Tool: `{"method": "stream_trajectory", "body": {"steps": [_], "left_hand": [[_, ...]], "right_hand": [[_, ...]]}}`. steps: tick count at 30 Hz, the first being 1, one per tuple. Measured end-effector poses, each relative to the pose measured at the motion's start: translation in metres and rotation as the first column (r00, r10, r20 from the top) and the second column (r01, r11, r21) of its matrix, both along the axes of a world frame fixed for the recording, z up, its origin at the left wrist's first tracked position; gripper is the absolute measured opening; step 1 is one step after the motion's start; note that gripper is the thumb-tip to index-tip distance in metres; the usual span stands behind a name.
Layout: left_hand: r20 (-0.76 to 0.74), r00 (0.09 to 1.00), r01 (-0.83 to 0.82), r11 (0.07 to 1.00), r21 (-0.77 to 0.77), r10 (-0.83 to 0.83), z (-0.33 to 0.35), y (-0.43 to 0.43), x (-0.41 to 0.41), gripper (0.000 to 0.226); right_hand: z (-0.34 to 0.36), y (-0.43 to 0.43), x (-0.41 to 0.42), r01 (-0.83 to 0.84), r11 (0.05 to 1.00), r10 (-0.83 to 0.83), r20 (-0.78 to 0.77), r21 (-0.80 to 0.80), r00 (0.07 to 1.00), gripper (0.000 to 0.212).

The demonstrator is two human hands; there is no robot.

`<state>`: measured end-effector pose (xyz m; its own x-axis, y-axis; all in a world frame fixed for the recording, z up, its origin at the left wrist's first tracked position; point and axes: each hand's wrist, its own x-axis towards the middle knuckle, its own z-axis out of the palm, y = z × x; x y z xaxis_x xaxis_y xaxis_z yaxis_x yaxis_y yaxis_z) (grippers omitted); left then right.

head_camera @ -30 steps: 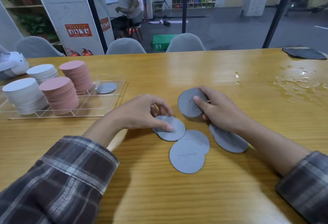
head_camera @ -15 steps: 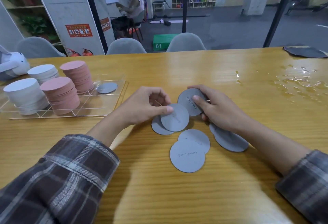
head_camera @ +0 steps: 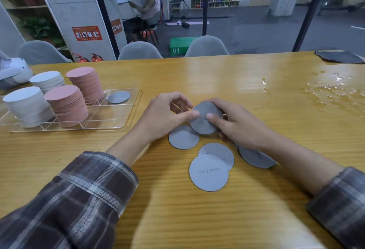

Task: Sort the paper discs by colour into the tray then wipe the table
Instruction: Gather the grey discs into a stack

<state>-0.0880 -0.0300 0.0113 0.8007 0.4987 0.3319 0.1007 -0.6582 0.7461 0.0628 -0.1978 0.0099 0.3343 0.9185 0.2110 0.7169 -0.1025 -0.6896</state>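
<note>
At the middle of the wooden table [head_camera: 177,209], both hands meet on a raised grey disc [head_camera: 203,128]. The left hand [head_camera: 164,116] pinches its left edge, with the thumb laid flat on the disc's face and the other fingers curled behind and above it. The right hand [head_camera: 237,126] grips the right side, thumb pressed on the face and fingers wrapped round the back. A faint seam runs down the grey face between the two thumbs, so more than one disc may be held together; how many cannot be told. The raised grey disc is tilted, and its lower edge overlaps a flat grey disc [head_camera: 182,138] lying on the table just below the left hand.

Nearer the person lies a written grey disc [head_camera: 209,172] with handwriting on it, partly covering another grey disc [head_camera: 219,150] behind it. More grey discs [head_camera: 254,158] lie under the right wrist, partly hidden.

To the left stands the clear tray [head_camera: 126,118]. It holds two white stacks [head_camera: 25,106], two pink stacks [head_camera: 67,106] and a single tray disc [head_camera: 119,97], grey, in its far right compartment. A water spill [head_camera: 333,90] glistens at the table's right, and a dark cloth [head_camera: 338,57] lies at the far right corner.
</note>
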Motion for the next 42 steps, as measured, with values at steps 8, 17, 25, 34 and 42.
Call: {"method": "stream_trajectory", "body": {"steps": [8, 17, 25, 34, 42], "left_hand": [[-0.44, 0.894, 0.141, 0.986, 0.093, -0.086, 0.017, 0.014, -0.023, 0.037], [-0.247, 0.966, 0.102, 0.989, 0.107, -0.073, 0.014, -0.001, -0.017, 0.046], [0.025, 0.995, 0.097, 0.989, -0.116, -0.094, 0.013, -0.002, -0.012, 0.048], [0.067, 0.997, 0.047, 0.998, 0.049, -0.05, 0.002, -0.011, -0.007, 0.032], [0.15, 0.988, 0.023, 0.991, 0.129, -0.042, 0.001, -0.02, -0.001, 0.033]], "right_hand": [[0.001, -0.002, 0.005, 0.098, 0.995, -0.098, -0.009, 0.023, 0.995, 0.033], [0.001, -0.002, 0.006, 0.102, 0.995, -0.102, -0.016, 0.024, 0.995, 0.031], [0.006, -0.005, 0.003, 0.143, 0.989, -0.142, -0.035, 0.022, 0.989, 0.03], [0.002, -0.002, 0.002, 0.044, 0.998, -0.039, -0.12, 0.037, 0.992, 0.032], [0.001, -0.001, -0.001, 0.045, 0.998, -0.04, -0.14, 0.035, 0.989, 0.033]]}}
